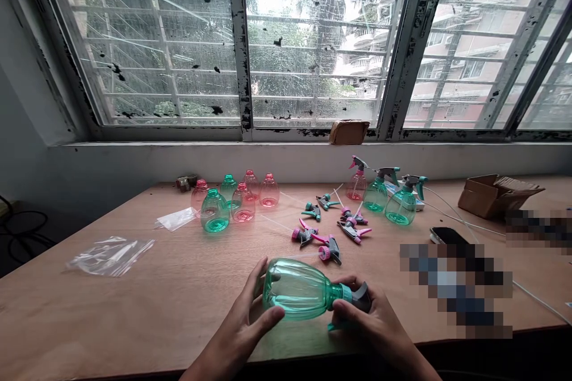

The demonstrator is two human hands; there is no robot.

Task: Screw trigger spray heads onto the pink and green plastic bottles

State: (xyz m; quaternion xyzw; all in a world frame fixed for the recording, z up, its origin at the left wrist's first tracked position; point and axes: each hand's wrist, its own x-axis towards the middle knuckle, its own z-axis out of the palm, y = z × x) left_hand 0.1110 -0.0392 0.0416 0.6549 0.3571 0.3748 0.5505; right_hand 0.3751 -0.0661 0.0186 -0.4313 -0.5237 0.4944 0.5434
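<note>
A translucent green, ribbed plastic bottle [297, 289] is held sideways at six o'clock over the brown wooden table [156, 321]. The person's left hand [243, 315] cups its base; the right hand [379, 315] grasps the grey-and-teal plastic spray head [360, 296] at its neck, though whether that is fully tightened cannot be told. Between one and two o'clock from it, three upright spray bottles [376, 195], one pink and two green, look finished. Six bare translucent plastic bottles [215, 214], four pink and two green, at eleven o'clock, and six loose plastic spray heads [329, 250], around one o'clock, seemingly remain unpaired.
</note>
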